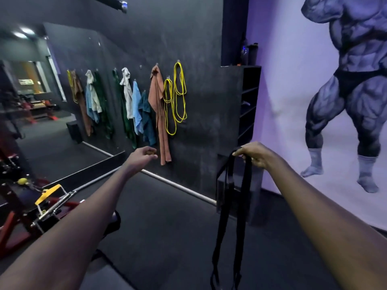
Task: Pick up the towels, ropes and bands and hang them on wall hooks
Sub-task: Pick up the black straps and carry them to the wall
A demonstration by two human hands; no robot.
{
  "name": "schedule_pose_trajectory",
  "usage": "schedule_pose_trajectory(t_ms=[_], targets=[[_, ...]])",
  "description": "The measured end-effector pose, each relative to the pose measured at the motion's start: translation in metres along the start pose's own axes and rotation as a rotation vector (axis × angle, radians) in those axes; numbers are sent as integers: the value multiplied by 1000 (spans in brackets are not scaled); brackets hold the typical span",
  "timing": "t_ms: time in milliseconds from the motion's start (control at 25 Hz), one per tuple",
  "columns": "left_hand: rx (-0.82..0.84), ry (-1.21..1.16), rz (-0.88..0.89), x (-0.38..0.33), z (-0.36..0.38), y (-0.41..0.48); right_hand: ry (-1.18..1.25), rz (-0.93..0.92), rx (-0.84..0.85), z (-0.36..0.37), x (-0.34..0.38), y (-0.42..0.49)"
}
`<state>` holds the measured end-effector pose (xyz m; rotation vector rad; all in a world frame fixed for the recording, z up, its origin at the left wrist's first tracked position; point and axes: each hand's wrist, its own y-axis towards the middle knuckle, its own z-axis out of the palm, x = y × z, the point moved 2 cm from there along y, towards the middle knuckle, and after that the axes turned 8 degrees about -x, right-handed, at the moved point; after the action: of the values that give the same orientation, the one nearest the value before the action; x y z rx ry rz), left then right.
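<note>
My right hand (254, 154) grips the top of a black band (226, 206) whose long loops hang down to the bottom of the view. My left hand (144, 156) is stretched toward the dark wall with loosely curled fingers and holds nothing. On the wall's hooks hang a brown towel (158, 105), two yellow ropes (174, 97), a dark blue towel (147, 120), a light blue towel (136, 107), a grey-white towel (126, 91) and a green towel (125, 114). To the left a mirror repeats the hanging towels.
A black shelf unit (248, 105) stands in the corner to the right of the hooks, beside a purple mural wall (289, 101). A red-framed gym machine with a yellow handle (47, 195) stands low on the left. The floor is dark rubber mat.
</note>
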<state>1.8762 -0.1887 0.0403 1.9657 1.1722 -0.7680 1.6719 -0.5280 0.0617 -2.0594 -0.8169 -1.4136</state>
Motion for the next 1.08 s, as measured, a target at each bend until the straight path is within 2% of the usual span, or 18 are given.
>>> schedule_pose_trajectory(t_ms=[120, 280, 800, 1080], targets=[[-43, 4, -42, -3, 22, 55, 17, 35, 148, 15, 7, 100], [-101, 30, -88, 13, 32, 128, 6, 10, 300, 53, 33, 188], [-205, 10, -154, 110, 37, 415, 52, -399, 314, 216, 166, 459], [-281, 27, -151, 174, 31, 588, 71, -470, 376, 340, 220, 617]])
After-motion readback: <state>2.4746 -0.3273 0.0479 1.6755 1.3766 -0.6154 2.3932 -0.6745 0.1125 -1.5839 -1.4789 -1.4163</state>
